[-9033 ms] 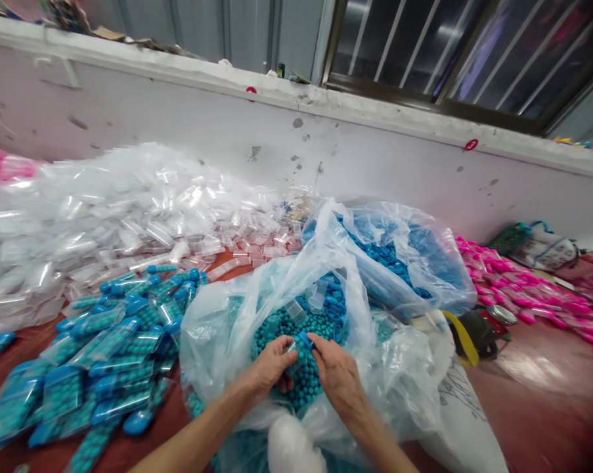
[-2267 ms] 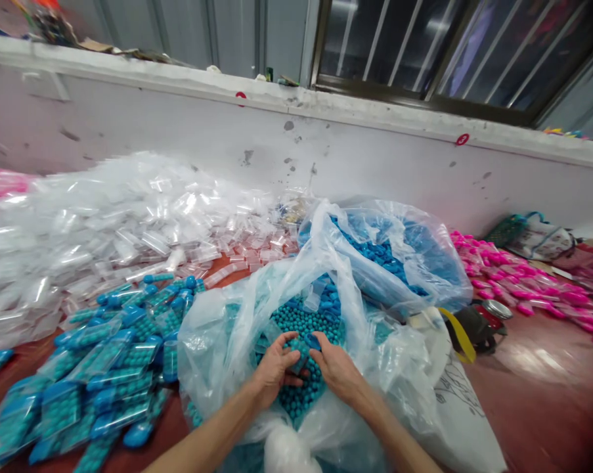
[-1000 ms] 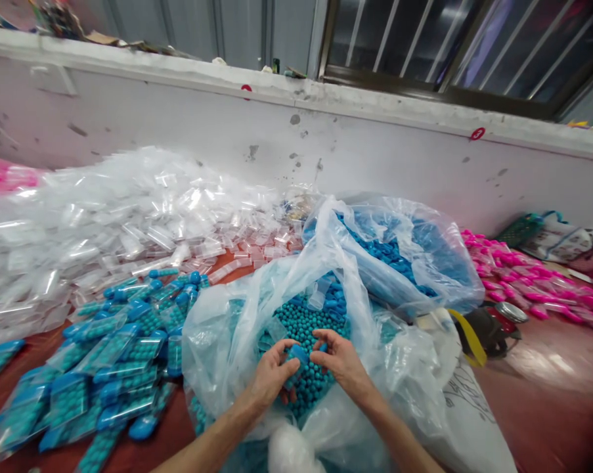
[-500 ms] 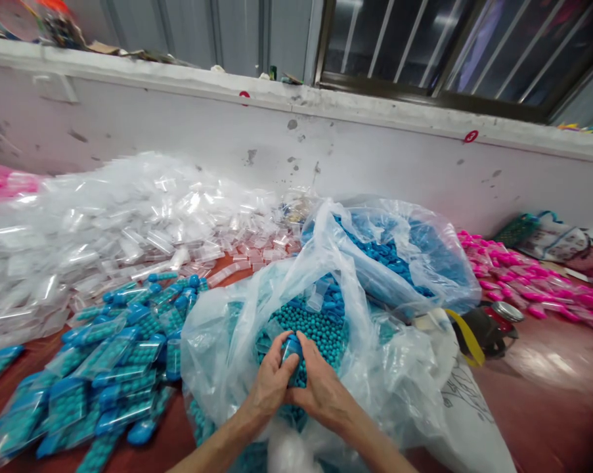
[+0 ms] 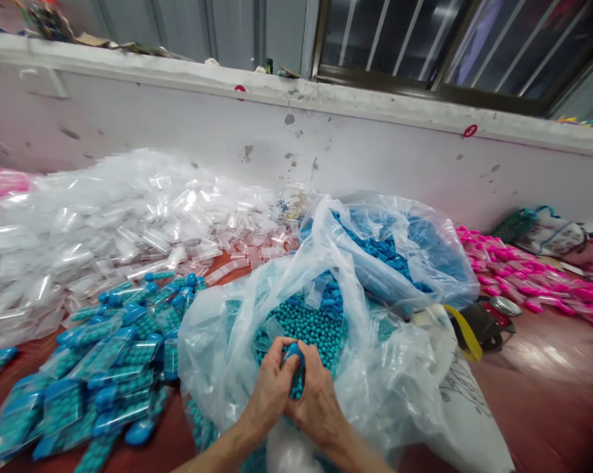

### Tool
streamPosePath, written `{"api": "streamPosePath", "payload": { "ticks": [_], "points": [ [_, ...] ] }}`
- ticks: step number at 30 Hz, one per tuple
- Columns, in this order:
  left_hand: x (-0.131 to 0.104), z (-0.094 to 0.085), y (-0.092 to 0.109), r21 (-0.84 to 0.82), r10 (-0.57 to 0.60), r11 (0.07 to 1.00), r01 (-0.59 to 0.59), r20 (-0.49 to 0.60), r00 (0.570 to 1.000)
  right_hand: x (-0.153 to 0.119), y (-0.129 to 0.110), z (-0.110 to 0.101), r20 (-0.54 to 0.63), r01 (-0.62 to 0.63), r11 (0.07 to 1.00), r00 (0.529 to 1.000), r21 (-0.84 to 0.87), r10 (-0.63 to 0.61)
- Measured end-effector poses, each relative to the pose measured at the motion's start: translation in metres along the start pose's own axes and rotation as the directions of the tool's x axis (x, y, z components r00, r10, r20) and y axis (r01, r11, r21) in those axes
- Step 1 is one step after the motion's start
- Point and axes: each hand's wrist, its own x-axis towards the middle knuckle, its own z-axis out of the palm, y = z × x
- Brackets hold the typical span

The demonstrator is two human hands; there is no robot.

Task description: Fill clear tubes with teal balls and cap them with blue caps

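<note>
Both my hands meet over the mouth of a clear plastic bag [image 5: 212, 335] holding loose teal beads [image 5: 316, 325]. Between them is a small clear container with a blue cap [image 5: 293, 353], partly hidden by my fingers. My left hand [image 5: 271, 381] grips it from the left, thumb against the cap. From the other side, my right hand [image 5: 314, 394] is wrapped round it. Inside the bag, blue caps [image 5: 331, 299] and a clear empty container [image 5: 316, 293] lie at the back of the beads. Capped containers full of teal beads [image 5: 106, 368] are heaped on the left.
A big pile of clear empty containers [image 5: 129, 217] spreads along the wall at the left. Behind my bag stands another bag [image 5: 454, 263] of blue caps. Pink-capped pieces [image 5: 527, 269], a dark object with a yellow strap [image 5: 466, 335] and a cloth bag [image 5: 552, 233] lie right on the red table [image 5: 552, 394].
My hands have drawn closer together round the blue-capped container, and the right hand has turned inward. The container is tilted differently. The whole view has shifted slightly.
</note>
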Motion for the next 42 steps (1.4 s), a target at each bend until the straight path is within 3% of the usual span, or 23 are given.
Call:
{"api": "streamPosePath", "payload": {
  "ticks": [4,6,8,9,11,13,14,16,19,21,24,28,30,32,34,36,39,42],
  "points": [
    [-0.004,-0.015,0.011,0.304,0.112,0.946,-0.110,0.011,0.994,0.003,-0.006,-0.007,0.211,-0.034,0.996,0.977,0.084,0.015],
    [-0.004,-0.038,0.024,0.477,0.175,0.866,-0.150,-0.008,0.985,0.007,-0.004,-0.016,0.331,-0.055,0.991,0.943,0.123,0.012],
    [-0.002,-0.072,0.041,0.657,0.271,0.740,-0.145,-0.094,0.958,0.011,0.002,-0.025,0.385,-0.062,0.993,0.923,0.102,0.018],
    [0.000,-0.090,0.051,0.748,0.344,0.653,-0.115,-0.157,0.926,0.013,0.007,-0.029,0.392,-0.055,0.996,0.920,0.068,0.024],
    [0.003,-0.122,0.069,0.898,0.450,0.431,0.093,-0.303,0.840,0.017,0.015,-0.035,0.388,-0.030,0.999,0.921,-0.019,0.035],
    [0.005,-0.140,0.079,0.932,0.570,0.227,0.281,-0.362,0.738,0.022,0.020,-0.037,0.372,-0.015,0.995,0.927,-0.099,0.051],
    [0.005,-0.141,0.080,0.932,0.626,0.167,0.322,-0.353,0.696,0.026,0.019,-0.037,0.362,-0.012,0.991,0.930,-0.135,0.061],
    [0.005,-0.130,0.074,0.966,0.685,0.109,0.235,-0.244,0.687,0.037,0.013,-0.032,0.338,-0.010,0.979,0.938,-0.203,0.080],
    [0.007,-0.093,0.052,0.986,0.601,0.114,-0.124,0.031,0.798,0.059,0.000,-0.014,0.288,-0.024,0.955,0.951,-0.294,0.112],
    [0.010,-0.069,0.035,0.953,0.501,0.154,-0.259,0.150,0.852,0.073,-0.004,0.002,0.264,-0.029,0.942,0.957,-0.335,0.123],
    [0.014,-0.048,0.011,0.957,0.424,0.094,-0.273,0.210,0.881,0.083,0.002,0.017,0.292,0.043,0.954,0.955,-0.297,0.048],
    [0.010,-0.042,-0.014,0.931,0.424,-0.021,-0.365,0.339,0.840,0.074,0.018,0.009,0.377,0.141,0.989,0.920,-0.050,-0.112],
    [0.005,-0.037,-0.020,0.909,0.374,-0.007,-0.416,0.388,0.842,0.064,0.024,-0.002,0.421,0.149,0.986,0.891,0.079,-0.169],
    [0.002,-0.027,-0.023,0.910,0.261,0.050,-0.412,0.386,0.885,0.055,0.029,-0.013,0.472,0.110,0.988,0.870,0.104,-0.147],
    [0.004,-0.017,-0.023,0.916,0.099,0.137,-0.376,0.365,0.926,0.051,0.035,-0.022,0.514,0.094,0.994,0.851,0.054,-0.108],
    [0.010,-0.008,-0.022,0.911,-0.067,0.217,-0.351,0.372,0.926,0.057,0.043,-0.030,0.488,0.126,0.991,0.868,-0.040,-0.091],
    [0.020,-0.004,-0.020,0.907,-0.195,0.284,-0.312,0.373,0.907,0.081,0.056,-0.046,0.284,0.106,0.935,0.959,-0.339,-0.006],
    [0.026,-0.005,-0.016,0.910,-0.244,0.379,-0.170,0.275,0.930,0.106,0.067,-0.057,0.130,-0.018,0.841,0.986,-0.541,0.105]
  ]
}}
